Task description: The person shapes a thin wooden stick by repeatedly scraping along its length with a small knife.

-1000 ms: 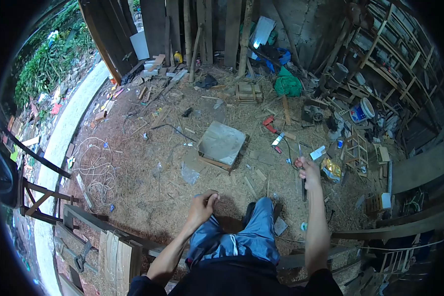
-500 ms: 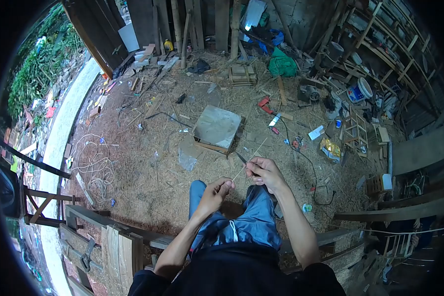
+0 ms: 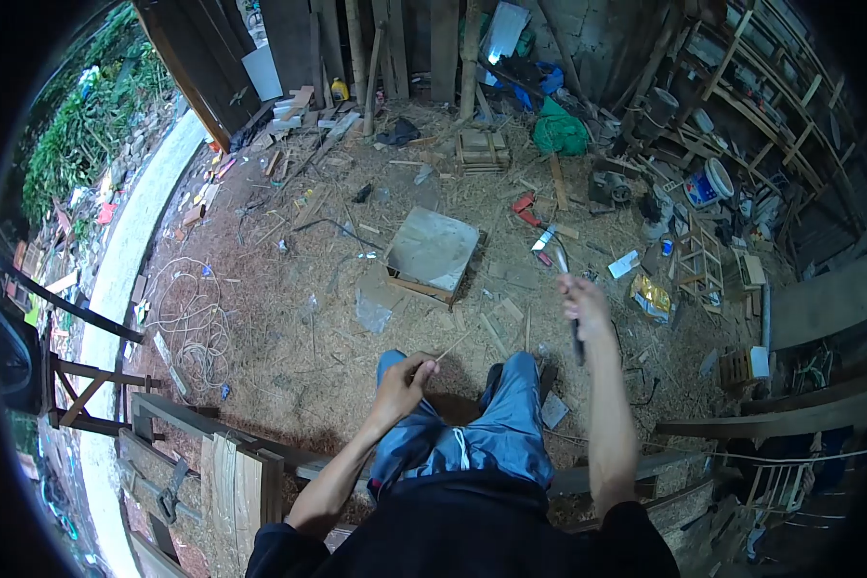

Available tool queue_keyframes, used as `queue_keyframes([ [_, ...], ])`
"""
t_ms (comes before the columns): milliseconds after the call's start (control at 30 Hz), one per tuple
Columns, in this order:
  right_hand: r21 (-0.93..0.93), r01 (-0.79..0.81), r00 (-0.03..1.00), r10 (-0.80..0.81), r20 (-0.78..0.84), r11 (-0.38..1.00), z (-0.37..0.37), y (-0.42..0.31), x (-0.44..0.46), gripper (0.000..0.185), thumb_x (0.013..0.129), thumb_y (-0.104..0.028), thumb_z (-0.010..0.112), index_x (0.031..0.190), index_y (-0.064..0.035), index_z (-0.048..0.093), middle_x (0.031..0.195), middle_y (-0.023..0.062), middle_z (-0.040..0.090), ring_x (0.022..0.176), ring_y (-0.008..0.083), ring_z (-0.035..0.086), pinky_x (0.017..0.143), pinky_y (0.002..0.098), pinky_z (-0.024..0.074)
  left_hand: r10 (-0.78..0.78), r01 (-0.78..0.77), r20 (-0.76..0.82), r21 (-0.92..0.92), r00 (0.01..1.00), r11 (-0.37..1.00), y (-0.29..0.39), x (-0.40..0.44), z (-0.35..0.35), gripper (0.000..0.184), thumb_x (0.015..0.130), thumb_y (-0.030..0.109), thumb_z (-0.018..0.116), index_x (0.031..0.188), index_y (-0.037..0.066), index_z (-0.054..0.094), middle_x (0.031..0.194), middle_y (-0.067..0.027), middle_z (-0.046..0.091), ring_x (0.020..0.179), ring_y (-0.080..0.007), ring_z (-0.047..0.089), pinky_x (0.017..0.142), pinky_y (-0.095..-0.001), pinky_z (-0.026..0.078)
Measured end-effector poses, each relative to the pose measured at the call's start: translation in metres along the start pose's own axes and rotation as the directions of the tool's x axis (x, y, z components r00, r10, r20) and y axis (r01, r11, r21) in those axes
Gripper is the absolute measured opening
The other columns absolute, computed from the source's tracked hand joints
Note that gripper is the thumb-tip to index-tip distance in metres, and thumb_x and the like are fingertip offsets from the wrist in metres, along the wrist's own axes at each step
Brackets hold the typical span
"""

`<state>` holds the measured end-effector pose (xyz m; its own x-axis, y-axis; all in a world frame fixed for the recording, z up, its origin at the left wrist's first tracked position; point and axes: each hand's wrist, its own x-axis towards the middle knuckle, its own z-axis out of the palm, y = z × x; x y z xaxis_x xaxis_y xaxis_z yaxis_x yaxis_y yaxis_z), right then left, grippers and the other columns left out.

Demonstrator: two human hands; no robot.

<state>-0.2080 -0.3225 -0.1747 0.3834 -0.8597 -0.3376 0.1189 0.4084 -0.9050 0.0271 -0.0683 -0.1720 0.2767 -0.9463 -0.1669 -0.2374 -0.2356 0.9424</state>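
My left hand is closed in a pinch above my left knee. Between its thumb and fingers is a thin wooden stick, of which only a short end shows. Out to the right, over the floor, my right hand grips a knife. Its dark handle points down below the fist and its pale, blurred blade sticks up above it. The two hands are well apart. Ahead of my knees stands a low square stool or box with a worn grey top.
Wood scraps and shavings litter the floor. A red power tool and its cord lie right of the stool. Farther right are a gold bag, a small wooden frame and a white bucket. Coiled rope lies at left.
My right hand has swung right and up with the knife, away from the stick. My left hand has moved slightly left and down, and much less of the stick shows.
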Motion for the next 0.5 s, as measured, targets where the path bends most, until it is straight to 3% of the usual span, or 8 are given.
queue_keyframes([
  [67, -0.203, 0.068, 0.997, -0.074, -0.025, 0.977, 0.002, -0.007, -0.008, 0.026, 0.094, -0.025, 0.051, 0.098, -0.0009, 0.059, 0.067, 0.0, 0.054, 0.045, 0.0021, 0.036, 0.038, 0.0172, 0.0258, -0.05, 0.049, 0.005, 0.034, 0.999, 0.998, -0.004, 0.004, -0.004, 0.023, 0.096, 0.019, 0.048, 0.092, 0.0, 0.059, 0.08, -0.0019, 0.06, 0.078, -0.0076, 0.051, 0.073, -0.0228, 0.04],
  [100, -0.206, 0.07, 0.997, -0.076, -0.026, 0.976, 0.014, -0.012, -0.018, 0.026, 0.094, -0.025, 0.051, 0.098, -0.0009, 0.059, 0.067, 0.0, 0.054, 0.045, 0.0021, 0.036, 0.038, 0.0172, 0.0258, -0.048, 0.048, -0.005, -0.048, 0.999, 0.998, -0.008, 0.009, 0.0, 0.023, 0.095, 0.02, 0.048, 0.093, 0.001, 0.06, 0.078, -0.0009, 0.058, 0.075, -0.0072, 0.05, 0.069, -0.0222, 0.04],
  [200, -0.383, -0.055, 0.996, 0.077, 0.043, 0.922, 0.05, -0.007, -0.039, 0.032, 0.097, -0.028, 0.044, 0.105, 0.0, 0.056, 0.069, 0.0003, 0.053, 0.044, 0.0014, 0.031, 0.038, 0.0176, 0.0259, -0.073, 0.07, -0.012, -0.173, 0.997, 0.982, 0.0, 0.018, 0.009, 0.021, 0.095, 0.021, 0.05, 0.094, 0.003, 0.061, 0.074, 0.0011, 0.054, 0.067, -0.0059, 0.047, 0.061, -0.021, 0.038],
  [267, -0.396, 0.082, 0.991, -0.032, 0.131, 0.915, 0.059, 0.005, -0.043, 0.033, 0.098, -0.029, 0.039, 0.108, -0.0009, 0.054, 0.07, 0.0025, 0.057, 0.047, 0.0023, 0.035, 0.042, 0.0183, 0.0288, -0.106, 0.1, -0.017, -0.212, 0.994, 0.972, 0.012, 0.023, 0.013, 0.02, 0.094, 0.022, 0.051, 0.095, 0.004, 0.061, 0.072, 0.0021, 0.052, 0.063, -0.0052, 0.045, 0.057, -0.0203, 0.037],
  [300, -0.352, 0.167, 0.981, -0.12, 0.152, 0.921, 0.059, 0.019, -0.038, 0.028, 0.098, -0.023, 0.041, 0.111, -0.0014, 0.052, 0.07, 0.0039, 0.06, 0.052, 0.0026, 0.04, 0.046, 0.0193, 0.032, -0.139, 0.126, -0.03, -0.278, 0.99, 0.952, 0.018, 0.026, 0.014, 0.019, 0.094, 0.019, 0.051, 0.094, 0.003, 0.06, 0.069, 0.0022, 0.051, 0.059, -0.0051, 0.044, 0.053, -0.0206, 0.036],
  [333, -0.35, 0.167, 0.981, -0.118, 0.155, 0.922, 0.055, 0.034, -0.031, 0.028, 0.098, -0.023, 0.041, 0.111, -0.0014, 0.052, 0.07, 0.0039, 0.06, 0.052, 0.0026, 0.04, 0.046, 0.0193, 0.032, -0.172, 0.148, -0.04, -0.344, 0.984, 0.927, 0.021, 0.028, 0.015, 0.017, 0.094, 0.015, 0.051, 0.093, 0.001, 0.06, 0.067, 0.0023, 0.05, 0.055, -0.005, 0.043, 0.05, -0.0208, 0.036],
  [400, -0.63, 0.558, 0.792, -0.572, 0.212, 0.54, 0.052, 0.051, -0.024, 0.022, 0.096, -0.016, 0.043, 0.109, -0.0009, 0.053, 0.072, 0.0046, 0.061, 0.053, 0.0024, 0.041, 0.047, 0.0196, 0.0324, -0.169, 0.136, -0.06, -0.364, 0.984, 0.921, 0.016, 0.037, 0.017, 0.017, 0.094, 0.016, 0.051, 0.094, 0.001, 0.06, 0.065, 0.0026, 0.049, 0.053, -0.0049, 0.042, 0.048, -0.0208, 0.035],
  [500, -0.651, 0.496, 0.855, -0.453, 0.251, 0.575, 0.051, 0.05, -0.03, 0.018, 0.094, -0.013, 0.049, 0.106, -0.0007, 0.055, 0.071, 0.0039, 0.06, 0.048, 0.0029, 0.039, 0.044, 0.0182, 0.0303, -0.127, 0.09, -0.076, -0.375, 0.989, 0.923, 0.011, 0.047, 0.018, 0.017, 0.093, 0.016, 0.053, 0.095, 0.002, 0.061, 0.062, 0.0031, 0.048, 0.051, -0.0045, 0.04, 0.046, -0.021, 0.034],
])
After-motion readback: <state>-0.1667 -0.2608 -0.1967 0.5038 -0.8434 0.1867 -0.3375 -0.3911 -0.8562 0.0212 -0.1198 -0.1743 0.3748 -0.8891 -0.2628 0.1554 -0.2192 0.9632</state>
